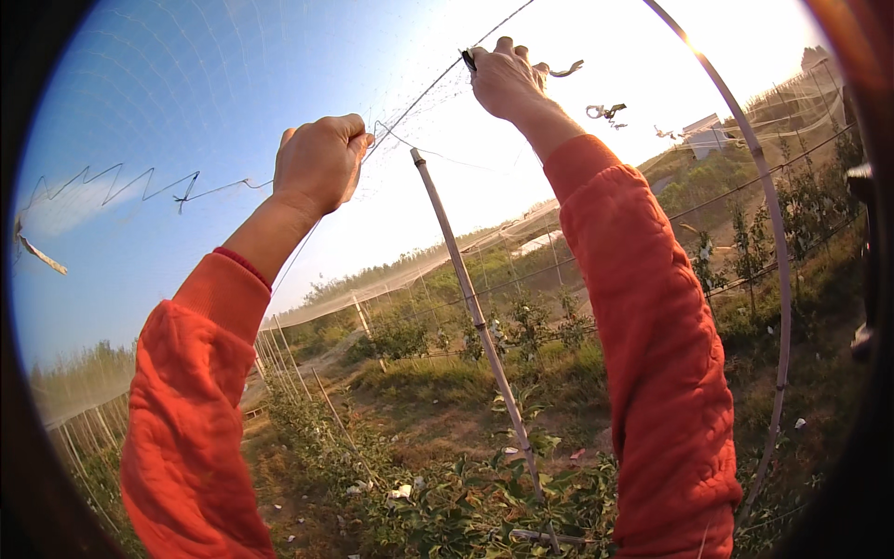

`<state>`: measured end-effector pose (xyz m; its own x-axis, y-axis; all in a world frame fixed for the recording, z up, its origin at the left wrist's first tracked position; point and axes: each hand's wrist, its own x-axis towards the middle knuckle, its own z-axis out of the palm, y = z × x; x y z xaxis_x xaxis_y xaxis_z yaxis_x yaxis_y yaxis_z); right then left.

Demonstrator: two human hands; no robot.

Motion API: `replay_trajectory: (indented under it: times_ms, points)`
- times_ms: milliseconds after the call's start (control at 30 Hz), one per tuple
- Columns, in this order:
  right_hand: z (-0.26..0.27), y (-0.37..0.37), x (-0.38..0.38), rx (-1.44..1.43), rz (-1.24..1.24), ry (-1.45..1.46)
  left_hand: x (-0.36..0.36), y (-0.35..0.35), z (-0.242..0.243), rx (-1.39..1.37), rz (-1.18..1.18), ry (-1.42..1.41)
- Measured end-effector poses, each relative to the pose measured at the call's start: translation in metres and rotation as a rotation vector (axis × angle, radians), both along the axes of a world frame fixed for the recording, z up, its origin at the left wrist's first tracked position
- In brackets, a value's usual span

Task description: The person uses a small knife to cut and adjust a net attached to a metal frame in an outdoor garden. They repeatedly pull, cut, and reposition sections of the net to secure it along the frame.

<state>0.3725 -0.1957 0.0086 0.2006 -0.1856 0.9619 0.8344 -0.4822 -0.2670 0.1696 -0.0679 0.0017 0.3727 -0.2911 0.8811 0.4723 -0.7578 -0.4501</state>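
Observation:
My left hand is raised, its fingers pinched around a thin cord. That cord runs in zigzags to the left and has a knot in it. A loose, bent end sticks out near my fingertips, beside a taut overhead line. Higher up and to the right, my right hand is at the same line, with a small dark object between thumb and fingers. What that object is cannot be made out. Fine netting spreads overhead, bunched along the line between my hands.
A bamboo pole rises between my arms, its top just below the line. On the right a curved pole arches upward. Leafy young trees stand below. Strips of material hang in the netting. A netted orchard row lies beyond.

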Motion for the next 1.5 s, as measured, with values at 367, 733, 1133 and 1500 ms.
replay_trajectory:
  times_ms: [367, 733, 1133, 1500]
  points:
    - [0.014, -0.001, 0.023, -0.036, 0.345, -0.045, -0.002, -0.002, 0.0, -0.022, -0.061, 0.03]
    - [0.022, 0.023, 0.039, 0.17, 0.492, -0.286, -0.004, 0.002, -0.001, 0.018, -0.085, 0.011]
    - [0.018, 0.011, 0.009, 0.088, -0.032, -0.172, -0.003, 0.002, -0.003, 0.033, -0.098, 0.009]
    - [0.024, 0.011, 0.027, 0.121, 0.265, -0.216, 0.0, 0.002, -0.001, 0.043, -0.084, 0.013]
